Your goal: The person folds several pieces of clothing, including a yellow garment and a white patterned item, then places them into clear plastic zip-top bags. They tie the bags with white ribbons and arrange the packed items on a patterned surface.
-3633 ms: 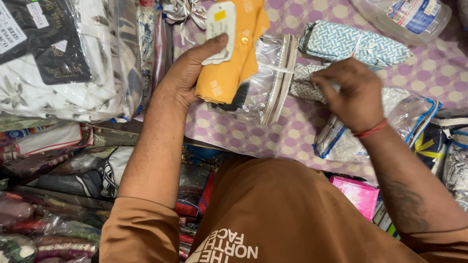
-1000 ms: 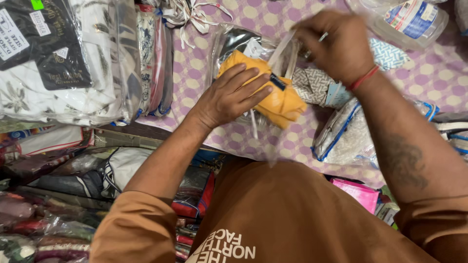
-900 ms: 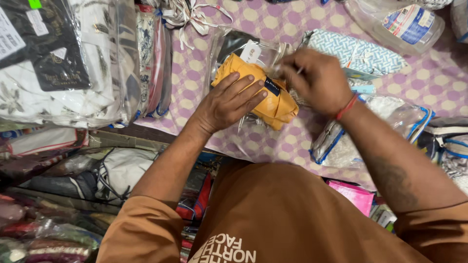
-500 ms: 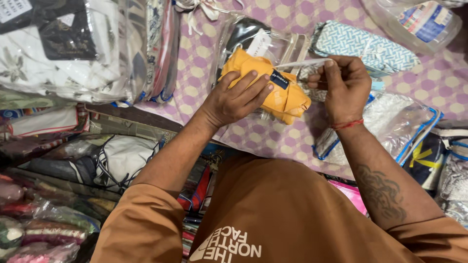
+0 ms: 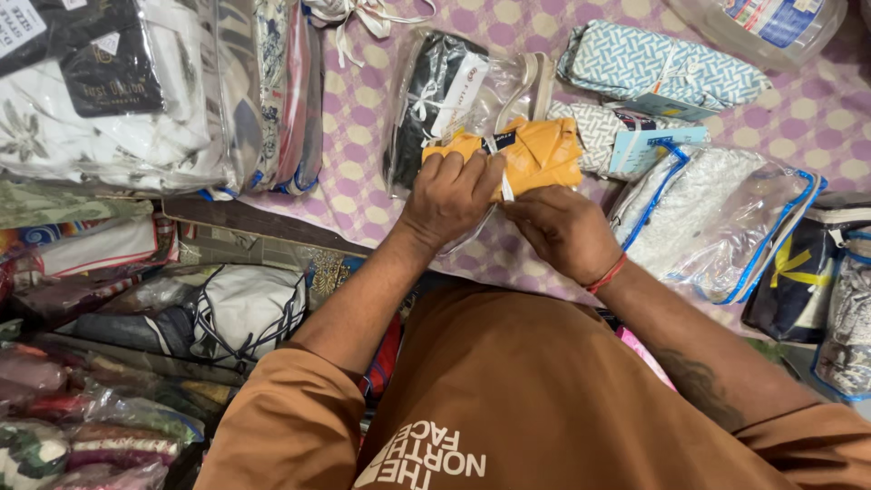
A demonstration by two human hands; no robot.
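A counter [image 5: 363,109] under a purple cloth with pale dots fills the upper part of the view. Below its near edge, to the left, shelves [image 5: 109,299] hold packed fabrics in clear bags. The light on the cloth is even and soft; under the counter it grows dim, so what lies deepest there is hard to make out.

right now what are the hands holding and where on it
Both hands hold the folded yellow cloth in its clear bag. The left hand presses on its near left end; the right hand grips the near edge at the middle.
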